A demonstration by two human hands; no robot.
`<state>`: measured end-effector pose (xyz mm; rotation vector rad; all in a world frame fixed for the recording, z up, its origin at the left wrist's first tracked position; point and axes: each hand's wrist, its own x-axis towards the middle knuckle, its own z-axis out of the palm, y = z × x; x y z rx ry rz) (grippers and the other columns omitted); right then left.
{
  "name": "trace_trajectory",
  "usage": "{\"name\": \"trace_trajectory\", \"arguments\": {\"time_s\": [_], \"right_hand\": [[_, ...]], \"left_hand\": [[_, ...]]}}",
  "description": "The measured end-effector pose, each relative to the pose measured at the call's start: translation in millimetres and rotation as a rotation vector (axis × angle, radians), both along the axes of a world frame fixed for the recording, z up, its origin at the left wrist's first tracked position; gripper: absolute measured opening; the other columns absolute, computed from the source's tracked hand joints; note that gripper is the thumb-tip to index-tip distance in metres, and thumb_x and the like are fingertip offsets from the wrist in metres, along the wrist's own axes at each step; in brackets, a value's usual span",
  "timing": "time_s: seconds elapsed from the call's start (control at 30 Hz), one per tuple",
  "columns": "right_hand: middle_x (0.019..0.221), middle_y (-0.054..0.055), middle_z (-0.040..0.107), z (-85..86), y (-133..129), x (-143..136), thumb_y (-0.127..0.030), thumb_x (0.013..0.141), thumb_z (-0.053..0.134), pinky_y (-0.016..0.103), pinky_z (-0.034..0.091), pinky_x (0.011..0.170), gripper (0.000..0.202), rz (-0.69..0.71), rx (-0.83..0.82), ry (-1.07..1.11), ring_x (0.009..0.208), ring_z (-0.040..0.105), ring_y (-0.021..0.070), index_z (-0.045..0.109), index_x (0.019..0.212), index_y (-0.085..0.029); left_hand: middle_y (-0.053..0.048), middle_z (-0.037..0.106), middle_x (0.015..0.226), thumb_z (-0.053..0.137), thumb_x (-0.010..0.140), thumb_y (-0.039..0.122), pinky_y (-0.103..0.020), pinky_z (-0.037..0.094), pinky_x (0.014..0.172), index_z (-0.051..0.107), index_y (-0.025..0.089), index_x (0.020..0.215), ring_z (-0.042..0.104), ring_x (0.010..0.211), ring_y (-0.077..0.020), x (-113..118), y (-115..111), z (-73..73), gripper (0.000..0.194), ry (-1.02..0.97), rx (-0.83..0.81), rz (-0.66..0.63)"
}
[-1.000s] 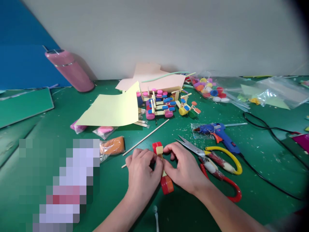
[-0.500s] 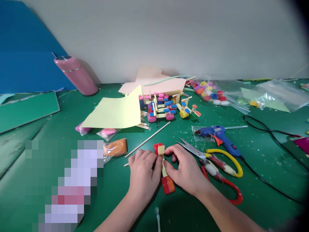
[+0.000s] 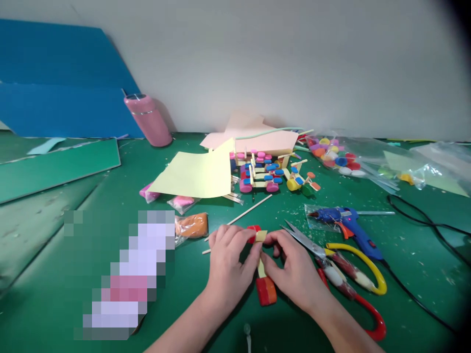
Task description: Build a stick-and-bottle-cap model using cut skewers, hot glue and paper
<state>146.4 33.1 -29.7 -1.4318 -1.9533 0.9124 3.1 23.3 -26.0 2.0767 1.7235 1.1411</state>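
Observation:
Just in front of me lies a small bottle-cap toy car [image 3: 266,291], with red and orange caps at its near end and red caps at its far end. A pale craft stick [image 3: 261,268] joins the two ends. Near the far caps stands a short pale-yellow piece [image 3: 261,236]. My left hand [image 3: 231,262] is closed, its thumb and forefinger pinching this piece from the left. From the right, my right hand [image 3: 290,269] is closed with curled fingers, fingertips against the piece and thumb by the stick. The fingers partly hide the far caps.
Large scissors [image 3: 309,241] and a blue glue gun [image 3: 355,230] with a black cord lie right. Behind are finished cap cars [image 3: 259,179], yellow paper [image 3: 195,174] and a bag of caps [image 3: 338,157]. Left are wrapped orange clay [image 3: 193,225], a pink bottle [image 3: 150,122] and a blurred-out object.
The whole scene has shifted right and slightly down as the view turned left. My left forefinger has come over to the short yellow piece, which now looks more tilted.

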Motion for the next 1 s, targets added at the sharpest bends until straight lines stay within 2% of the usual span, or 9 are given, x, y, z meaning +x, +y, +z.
{"name": "trace_trajectory", "arguments": {"time_s": [0.37, 0.53, 0.83, 1.0], "right_hand": [[0.078, 0.001, 0.049, -4.5, -1.5, -0.6, -0.013, 0.075, 0.052, 0.028, 0.043, 0.061, 0.013, 0.007, -0.016, 0.019, 0.067, 0.047, 0.0157, 0.048, 0.086, -0.021], [0.078, 0.001, 0.049, -4.1, -0.9, -0.2, -0.016, 0.077, 0.051, 0.029, 0.043, 0.061, 0.010, 0.018, -0.013, -0.003, 0.066, 0.046, 0.0160, 0.048, 0.085, -0.021], [0.077, 0.001, 0.048, -4.7, -1.2, 0.4, -0.017, 0.077, 0.052, 0.030, 0.043, 0.061, 0.008, 0.018, -0.027, -0.007, 0.066, 0.046, 0.0162, 0.048, 0.084, -0.021], [0.080, 0.002, 0.049, 0.7, 1.0, 0.6, -0.020, 0.078, 0.052, 0.029, 0.044, 0.063, 0.010, 0.011, -0.083, 0.061, 0.067, 0.046, 0.0157, 0.048, 0.087, -0.020]], "left_hand": [[-0.001, 0.063, 0.070, 0.052, 0.078, 0.015, -0.033, 0.036, 0.065, 0.062, 0.021, 0.076, 0.051, 0.069, -0.0164, -0.5, -1.7, 0.9, 0.012, -0.050, 0.026, 0.001], [-0.002, 0.063, 0.072, 0.058, 0.075, 0.020, -0.034, 0.036, 0.065, 0.061, 0.019, 0.075, 0.051, 0.071, -0.0177, -0.5, -1.0, 1.9, 0.003, -0.080, -0.010, 0.004], [-0.002, 0.060, 0.070, 0.054, 0.078, 0.015, -0.033, 0.036, 0.064, 0.063, 0.020, 0.077, 0.051, 0.070, -0.0166, -1.6, -1.4, 1.4, 0.011, -0.093, 0.014, -0.012], [-0.003, 0.061, 0.073, 0.057, 0.075, 0.017, -0.034, 0.036, 0.066, 0.062, 0.019, 0.077, 0.052, 0.072, -0.0180, -3.3, 0.5, 3.4, 0.006, -0.086, 0.001, -0.015]]}}
